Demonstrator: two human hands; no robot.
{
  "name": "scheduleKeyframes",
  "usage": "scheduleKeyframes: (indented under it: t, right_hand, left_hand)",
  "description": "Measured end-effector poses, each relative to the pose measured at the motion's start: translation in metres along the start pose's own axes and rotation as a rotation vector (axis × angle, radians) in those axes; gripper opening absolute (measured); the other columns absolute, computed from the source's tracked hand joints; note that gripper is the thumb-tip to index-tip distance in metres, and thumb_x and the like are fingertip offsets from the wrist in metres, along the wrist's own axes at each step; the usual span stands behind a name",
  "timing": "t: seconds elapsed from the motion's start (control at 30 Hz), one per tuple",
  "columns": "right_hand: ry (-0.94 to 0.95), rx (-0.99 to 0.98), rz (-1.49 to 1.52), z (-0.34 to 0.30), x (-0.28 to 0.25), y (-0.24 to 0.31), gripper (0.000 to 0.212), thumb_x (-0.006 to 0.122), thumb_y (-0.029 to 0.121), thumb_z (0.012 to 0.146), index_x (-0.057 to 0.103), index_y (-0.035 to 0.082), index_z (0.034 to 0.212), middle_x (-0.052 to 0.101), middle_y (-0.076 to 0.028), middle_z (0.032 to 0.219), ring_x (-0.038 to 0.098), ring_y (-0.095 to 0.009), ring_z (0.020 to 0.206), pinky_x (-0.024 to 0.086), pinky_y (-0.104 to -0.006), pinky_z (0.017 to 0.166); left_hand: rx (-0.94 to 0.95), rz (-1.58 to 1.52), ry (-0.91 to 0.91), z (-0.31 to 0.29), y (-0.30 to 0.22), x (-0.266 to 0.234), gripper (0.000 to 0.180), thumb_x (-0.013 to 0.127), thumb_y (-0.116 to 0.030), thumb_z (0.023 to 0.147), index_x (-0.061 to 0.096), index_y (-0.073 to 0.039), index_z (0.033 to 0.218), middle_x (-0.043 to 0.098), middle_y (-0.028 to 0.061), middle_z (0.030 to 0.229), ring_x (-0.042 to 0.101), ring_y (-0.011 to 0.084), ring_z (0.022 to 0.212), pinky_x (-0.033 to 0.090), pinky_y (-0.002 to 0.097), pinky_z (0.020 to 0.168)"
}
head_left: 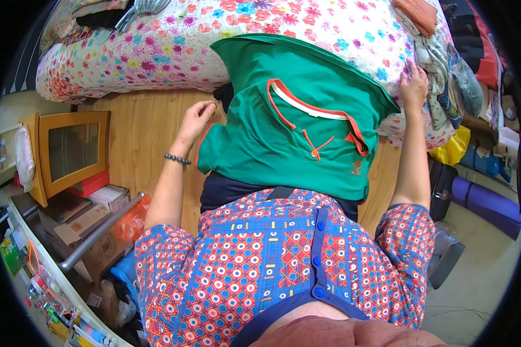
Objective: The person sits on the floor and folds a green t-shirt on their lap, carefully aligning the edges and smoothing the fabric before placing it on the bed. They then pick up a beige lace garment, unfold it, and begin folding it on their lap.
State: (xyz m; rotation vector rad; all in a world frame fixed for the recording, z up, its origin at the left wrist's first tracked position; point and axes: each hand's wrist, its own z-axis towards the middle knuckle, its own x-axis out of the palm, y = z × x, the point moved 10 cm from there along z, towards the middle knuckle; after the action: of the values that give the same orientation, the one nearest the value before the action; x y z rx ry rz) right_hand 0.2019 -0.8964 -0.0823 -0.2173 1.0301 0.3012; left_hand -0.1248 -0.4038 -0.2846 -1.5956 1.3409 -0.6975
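A green shirt (283,133) with an orange-trimmed collar lies folded across my lap, its far end reaching the edge of a bed with a flowered cover (173,52). My left hand (195,118) hovers just off the shirt's left edge, fingers loosely curled, holding nothing. A dark bead bracelet circles that wrist. My right hand (414,87) rests at the shirt's far right corner on the bed's edge, fingers pressed against the flowered cover beside a pile of clothes (446,75).
A wooden-framed cabinet (69,153) stands at the left on the wood floor (145,139), with cardboard boxes (92,220) and a metal rail (101,231) below it. Rolled mats and bags (480,191) lie at the right. Folded orange cloth (419,13) tops the clothes pile.
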Motion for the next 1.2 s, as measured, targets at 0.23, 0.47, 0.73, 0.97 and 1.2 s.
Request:
scheduleKeyframes:
  t: [0.23, 0.47, 0.73, 0.97, 1.2]
  right_hand:
    - [0.439, 0.057, 0.889, -0.096, -0.030, 0.102, 0.033, 0.066, 0.021, 0.090, 0.063, 0.006, 0.119, 0.063, -0.008, 0.113, 0.058, -0.020, 0.106, 0.047, -0.0319, 0.086]
    - [0.626, 0.172, 0.966, -0.149, -0.046, 0.102, 0.031, 0.072, 0.008, 0.081, 0.065, 0.004, 0.111, 0.057, -0.004, 0.101, 0.055, -0.015, 0.091, 0.045, -0.0270, 0.076]
    - [0.327, 0.315, 1.026, -0.085, -0.039, 0.062, 0.014, 0.066, 0.013, 0.086, 0.061, 0.000, 0.083, 0.053, 0.000, 0.072, 0.048, -0.006, 0.070, 0.041, -0.0230, 0.063]
    - [0.008, 0.193, 0.662, -0.026, -0.007, 0.039, 0.035, 0.067, 0.029, 0.086, 0.067, 0.003, 0.109, 0.067, -0.016, 0.105, 0.063, -0.031, 0.098, 0.049, -0.0374, 0.085]
    - [0.606, 0.610, 0.873, -0.257, 0.036, 0.008, 0.041, 0.060, 0.037, 0.095, 0.066, 0.000, 0.078, 0.063, -0.006, 0.066, 0.055, -0.010, 0.061, 0.044, -0.0300, 0.056]
  left_hand:
    - [0.648, 0.278, 0.062, -0.009, -0.134, 0.077, 0.044, 0.070, -0.018, 0.087, 0.057, -0.006, 0.128, 0.062, 0.0093, 0.107, 0.058, 0.0185, 0.100, 0.047, 0.0320, 0.089]
    - [0.255, 0.100, 0.226, 0.021, -0.112, 0.066, 0.025, 0.075, -0.014, 0.082, 0.069, -0.003, 0.104, 0.050, -0.0085, 0.072, 0.044, 0.0024, 0.067, 0.037, 0.0194, 0.060]
    - [0.461, 0.072, -0.041, 0.023, -0.215, 0.026, 0.014, 0.070, -0.015, 0.087, 0.070, -0.001, 0.089, 0.065, -0.0035, 0.082, 0.056, 0.0049, 0.075, 0.045, 0.0210, 0.069]
    - [0.965, 0.703, -0.351, 0.065, -0.283, 0.049, 0.036, 0.068, -0.027, 0.088, 0.064, 0.001, 0.109, 0.066, 0.0223, 0.104, 0.060, 0.0381, 0.101, 0.048, 0.0417, 0.087]
    - [-0.069, 0.284, 0.137, 0.020, 0.003, 0.026, 0.054, 0.049, -0.048, 0.099, 0.067, 0.003, 0.092, 0.068, 0.0062, 0.080, 0.062, 0.0141, 0.067, 0.048, 0.0280, 0.059]
